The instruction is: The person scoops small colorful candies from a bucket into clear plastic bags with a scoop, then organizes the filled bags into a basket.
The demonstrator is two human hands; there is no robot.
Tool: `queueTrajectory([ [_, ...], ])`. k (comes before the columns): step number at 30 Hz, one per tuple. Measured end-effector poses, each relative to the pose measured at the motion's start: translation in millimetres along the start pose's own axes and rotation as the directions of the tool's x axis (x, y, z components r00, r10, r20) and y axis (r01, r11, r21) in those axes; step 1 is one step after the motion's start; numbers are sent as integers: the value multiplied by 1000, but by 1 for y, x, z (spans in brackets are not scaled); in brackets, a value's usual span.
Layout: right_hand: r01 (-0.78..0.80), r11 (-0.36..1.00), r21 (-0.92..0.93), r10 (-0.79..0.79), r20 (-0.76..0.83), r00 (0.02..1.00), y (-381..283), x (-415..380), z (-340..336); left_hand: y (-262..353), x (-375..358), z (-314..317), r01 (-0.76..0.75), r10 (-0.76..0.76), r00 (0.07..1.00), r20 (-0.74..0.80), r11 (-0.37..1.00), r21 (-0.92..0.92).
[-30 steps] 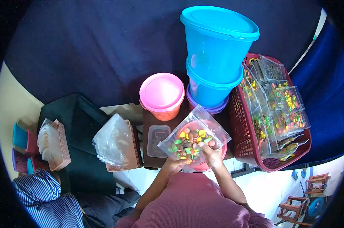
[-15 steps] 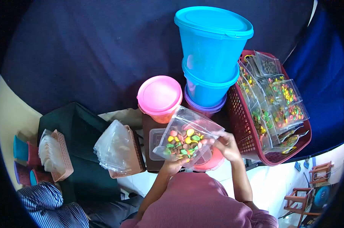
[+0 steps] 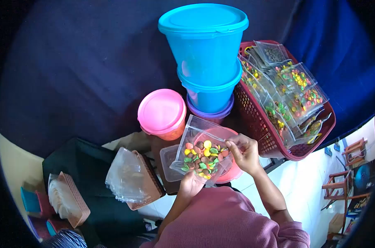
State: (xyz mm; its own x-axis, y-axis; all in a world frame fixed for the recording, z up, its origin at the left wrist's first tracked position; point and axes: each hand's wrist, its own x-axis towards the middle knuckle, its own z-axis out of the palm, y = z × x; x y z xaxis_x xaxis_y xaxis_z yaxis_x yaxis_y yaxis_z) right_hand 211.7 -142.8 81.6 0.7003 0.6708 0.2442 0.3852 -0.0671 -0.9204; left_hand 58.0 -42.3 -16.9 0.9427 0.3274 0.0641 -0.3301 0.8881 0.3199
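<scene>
A clear zip bag (image 3: pixel 204 153) of small round candies in red, yellow, green and brown is held up in front of my chest. My left hand (image 3: pixel 191 184) supports its lower edge from below, fingers partly hidden by the bag. At the bag's upper right edge, my right hand (image 3: pixel 243 153) pinches the plastic between thumb and fingers. Behind the bag stands an open pink tub (image 3: pixel 233 171), with a clear rectangular container (image 3: pixel 169 159) to its left.
A pink-lidded tub (image 3: pixel 162 113) and stacked blue buckets (image 3: pixel 204 45) stand behind. On the right, a maroon basket (image 3: pixel 264 120) holds several filled bags. Left are a basket (image 3: pixel 148 194) with empty clear bags (image 3: pixel 123 177) and another small basket (image 3: pixel 76 202). A striped sleeve (image 3: pixel 65 239) shows lower left.
My view has turned right, shifting the buckets and maroon basket leftward in the picture. The bag stays in both hands; my right hand now pinches its edge close to the zip side.
</scene>
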Motion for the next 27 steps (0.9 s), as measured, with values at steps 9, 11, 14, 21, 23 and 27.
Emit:
queueTrajectory([
  [9,19,974,-225,32,221,975,-34,-2,-45,5,6,-1,75,-57,986,-159,991,111],
  [11,-23,952,-305,76,161,984,-46,-7,-45,2,9,-4,89,-80,993,-91,991,104],
  [14,108,935,-336,-30,230,973,-48,-10,-52,4,11,-14,164,-161,986,-37,981,107],
  [21,172,943,-286,-72,329,942,-83,-10,-50,15,19,2,46,-82,983,165,977,210],
  [23,166,938,-304,-51,354,934,-88,-9,-51,19,15,-14,85,-120,981,150,972,220],
  [27,182,925,-334,-12,454,891,-92,2,-56,18,20,-26,55,-102,976,190,970,236],
])
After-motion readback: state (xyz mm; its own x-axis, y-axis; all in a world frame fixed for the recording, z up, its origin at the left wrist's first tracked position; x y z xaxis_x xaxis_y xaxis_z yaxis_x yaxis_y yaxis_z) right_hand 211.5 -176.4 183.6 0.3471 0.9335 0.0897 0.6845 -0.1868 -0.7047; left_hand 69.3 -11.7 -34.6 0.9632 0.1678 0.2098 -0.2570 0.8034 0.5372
